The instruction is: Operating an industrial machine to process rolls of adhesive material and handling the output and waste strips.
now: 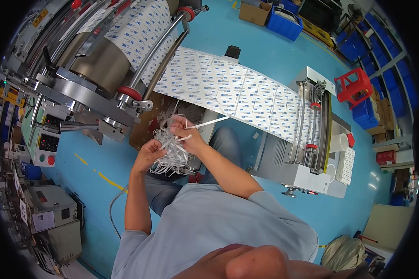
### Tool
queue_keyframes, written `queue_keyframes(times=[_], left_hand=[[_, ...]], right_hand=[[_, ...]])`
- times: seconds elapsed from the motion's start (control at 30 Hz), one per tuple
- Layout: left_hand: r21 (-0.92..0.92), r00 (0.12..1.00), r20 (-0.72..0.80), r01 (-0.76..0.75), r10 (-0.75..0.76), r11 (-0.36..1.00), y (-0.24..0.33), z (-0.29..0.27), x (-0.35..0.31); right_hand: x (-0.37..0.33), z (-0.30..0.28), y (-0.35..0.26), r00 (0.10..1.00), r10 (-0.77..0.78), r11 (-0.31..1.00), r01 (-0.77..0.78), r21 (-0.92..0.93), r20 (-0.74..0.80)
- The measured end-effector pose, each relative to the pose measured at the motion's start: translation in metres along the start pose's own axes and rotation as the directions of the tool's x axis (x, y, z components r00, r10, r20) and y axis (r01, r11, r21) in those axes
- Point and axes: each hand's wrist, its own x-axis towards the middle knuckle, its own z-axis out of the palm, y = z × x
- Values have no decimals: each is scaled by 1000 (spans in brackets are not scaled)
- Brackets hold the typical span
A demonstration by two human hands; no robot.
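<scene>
A tangled bundle of thin white strips (171, 160) hangs between my two hands, above my lap. My left hand (150, 155) is closed on the bundle's left side. On its upper right, my right hand (188, 134) has its fingers curled around strips. One flat white strip (212, 122) stretches from beside my right hand to the near edge of a wide printed white sheet (219, 86). The sheet runs from a large roller on the left to a machine on the right. My fingertips are partly hidden by the strips.
The roller machine (102, 60) stands close on the left, its metal shafts jutting out. At the right is a grey cutting machine (288, 162). A brown cardboard piece (146, 121) lies below the sheet. Farther off are a red stool (354, 86) and a blue crate (284, 23).
</scene>
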Motion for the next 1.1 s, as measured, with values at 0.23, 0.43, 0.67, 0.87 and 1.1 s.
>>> queue_keyframes(times=[0.23,0.43,0.67,0.87,1.1], left_hand=[[-529,981,-188,-132,36,838,-5,-11,-20],[-421,967,-253,-71,-42,904,-21,-12,-18],[82,923,-369,-87,112,993,-14,-6,-8],[754,741,-256,-249,621,607,66,57,15],[692,922,-190,-118,337,712,73,66,90]], right_hand=[[-3,-11,6,982,138,990,-135,30,-131],[-6,-5,-2,985,35,995,-17,102,-172],[0,-12,-4,993,110,990,-112,83,36],[3,-26,16,999,42,999,-42,-3,-12],[10,-13,35,995,-91,903,97,-418,36]])
